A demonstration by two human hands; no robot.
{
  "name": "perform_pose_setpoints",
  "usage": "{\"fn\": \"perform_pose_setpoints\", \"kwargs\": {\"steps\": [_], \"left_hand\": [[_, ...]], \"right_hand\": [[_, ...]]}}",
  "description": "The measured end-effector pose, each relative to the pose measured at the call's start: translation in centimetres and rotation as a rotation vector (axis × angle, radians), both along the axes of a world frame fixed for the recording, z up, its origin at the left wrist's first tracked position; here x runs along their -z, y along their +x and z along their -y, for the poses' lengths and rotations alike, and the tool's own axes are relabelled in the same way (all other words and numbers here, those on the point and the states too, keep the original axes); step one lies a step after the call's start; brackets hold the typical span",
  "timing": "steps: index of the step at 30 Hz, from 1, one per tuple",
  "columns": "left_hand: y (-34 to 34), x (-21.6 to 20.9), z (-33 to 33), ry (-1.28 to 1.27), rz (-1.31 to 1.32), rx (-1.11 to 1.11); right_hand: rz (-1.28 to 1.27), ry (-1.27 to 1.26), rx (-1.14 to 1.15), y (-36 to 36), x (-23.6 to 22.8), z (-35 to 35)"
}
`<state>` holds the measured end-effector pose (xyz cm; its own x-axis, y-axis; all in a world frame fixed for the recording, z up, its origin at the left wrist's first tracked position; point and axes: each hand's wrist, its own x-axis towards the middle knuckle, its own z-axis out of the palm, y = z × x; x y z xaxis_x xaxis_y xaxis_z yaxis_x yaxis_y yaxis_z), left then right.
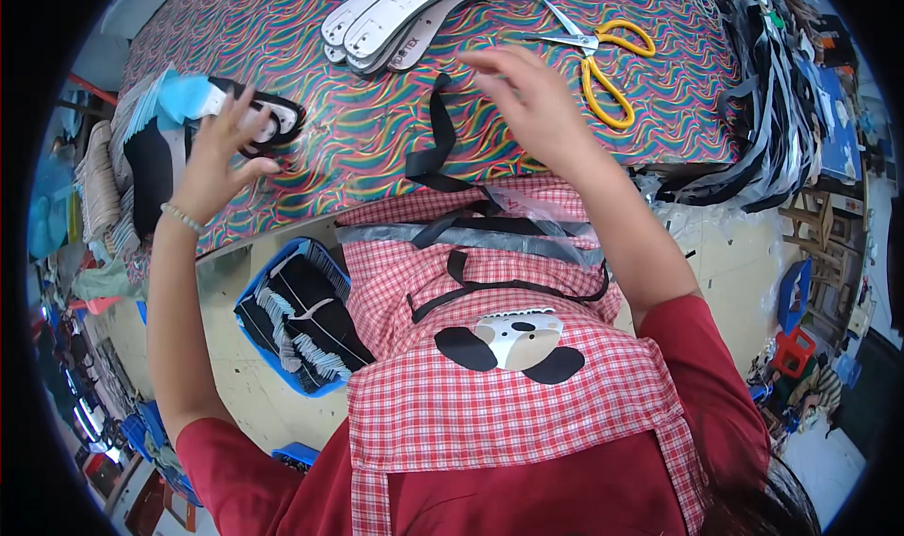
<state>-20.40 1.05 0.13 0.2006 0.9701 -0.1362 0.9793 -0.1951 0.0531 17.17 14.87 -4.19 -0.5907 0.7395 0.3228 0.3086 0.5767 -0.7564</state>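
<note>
My left hand (pixel 221 160), a beaded bracelet at its wrist, is over the left part of the table with its fingers spread and slightly blurred. Just beyond it lies a black-edged piece with a white middle (pixel 282 117), beside light blue pieces (pixel 184 96); my fingers partly cover it, and whether they touch it I cannot tell. Toward the middle right, my right hand (pixel 527 103) hovers with fingers stretched out and nothing visible in them. A black strap (pixel 433 145) lies twisted near it, running over the table's front edge. Yellow-handled scissors (pixel 593 47) rest opened to its right.
White insoles (pixel 395 18) are piled at the table's far side. The table has a wavy multicoloured cover (pixel 348 122). Bundled black and grey strips (pixel 772 131) hang at its right end. Below, a blue basket (pixel 243 315) holds black pieces. More black strips lie across my checked apron (pixel 508 414).
</note>
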Motion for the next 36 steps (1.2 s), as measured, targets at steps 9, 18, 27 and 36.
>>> {"fn": "perform_pose_setpoints", "kwargs": {"steps": [9, 18, 27, 36], "left_hand": [[18.6, 0.6, -2.9, -0.261, 1.569, -0.390], [10.0, -3.2, -6.0, -0.010, 2.647, -0.116], [-0.5, 0.6, 0.4, 0.298, 2.425, -0.325], [15.1, -6.9, 2.2, 0.168, 1.412, -0.280]], "right_hand": [[-0.058, 0.495, -0.174, -5.1, -2.7, -1.3], [0.139, -1.053, -0.604, 4.9, -3.7, 4.0], [0.001, -1.335, 0.407, 33.5, 2.5, 12.3], [0.628, -0.128, 0.872, 39.0, 5.0, 14.3]]}}
